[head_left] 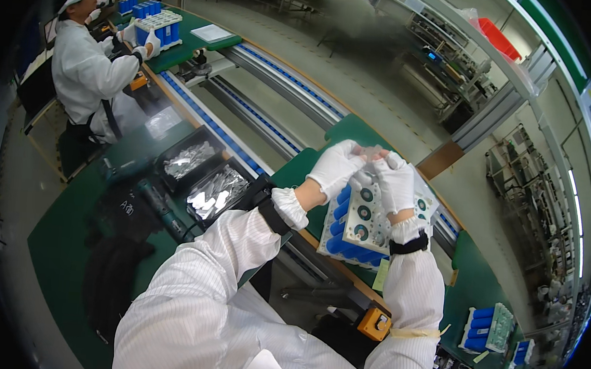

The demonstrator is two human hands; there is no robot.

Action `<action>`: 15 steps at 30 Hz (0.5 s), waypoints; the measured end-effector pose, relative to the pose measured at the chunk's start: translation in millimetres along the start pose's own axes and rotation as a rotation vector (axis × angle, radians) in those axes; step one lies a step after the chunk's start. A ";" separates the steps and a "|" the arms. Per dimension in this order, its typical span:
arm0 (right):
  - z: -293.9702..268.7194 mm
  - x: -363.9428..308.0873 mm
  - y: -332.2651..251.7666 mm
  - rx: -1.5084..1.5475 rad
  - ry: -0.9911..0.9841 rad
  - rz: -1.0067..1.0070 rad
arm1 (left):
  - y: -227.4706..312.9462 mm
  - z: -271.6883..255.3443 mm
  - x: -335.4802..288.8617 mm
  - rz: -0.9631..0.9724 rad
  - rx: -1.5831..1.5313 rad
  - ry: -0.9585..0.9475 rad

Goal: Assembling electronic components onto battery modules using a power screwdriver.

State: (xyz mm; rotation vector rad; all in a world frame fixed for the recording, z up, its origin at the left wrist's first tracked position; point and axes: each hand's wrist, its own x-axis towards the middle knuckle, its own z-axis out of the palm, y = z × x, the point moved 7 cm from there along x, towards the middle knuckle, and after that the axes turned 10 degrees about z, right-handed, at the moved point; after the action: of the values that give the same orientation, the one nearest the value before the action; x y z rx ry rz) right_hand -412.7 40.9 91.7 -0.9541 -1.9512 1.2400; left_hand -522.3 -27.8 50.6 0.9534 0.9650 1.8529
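Observation:
My left hand [338,165] and my right hand [394,181] wear white gloves with bare fingertips. They meet above the far end of a battery pack [358,240]. Both sets of fingers pinch a small, thin, pale piece [371,153]; its exact kind is too small to make out. Blue cylindrical cells fill the pack, under a white plastic holder with round openings. My gloves and right wrist hide part of the pack's far and right sides.
Left of me, black bins [216,191] hold shiny metal strips beside a power screwdriver [160,202]. A conveyor rail [243,155] runs behind. An orange switch box [373,323] hangs at the table edge. Another pack [487,328] stands right; a co-worker [88,67] handles one far left.

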 end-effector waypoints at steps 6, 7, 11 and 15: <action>-5.4 33.5 21.5 -0.348 -0.063 -0.103 | -42.7 -37.0 19.5 -0.085 -0.168 0.089; -5.0 31.6 27.5 -0.360 -0.082 -0.112 | -53.6 -47.4 17.8 -0.106 -0.201 0.118; -2.7 21.0 31.7 -0.444 -0.151 -0.149 | -79.1 -67.7 4.6 -0.194 -0.335 0.171; -1.0 20.3 32.0 -0.490 -0.203 -0.202 | -81.2 -61.1 2.1 -0.205 -0.383 0.128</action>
State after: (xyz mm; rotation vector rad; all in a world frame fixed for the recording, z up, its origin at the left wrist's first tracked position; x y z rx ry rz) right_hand -415.2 67.7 65.0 -0.8525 -2.5105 0.7817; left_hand -550.9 -11.3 -45.5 0.4925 0.7145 1.8499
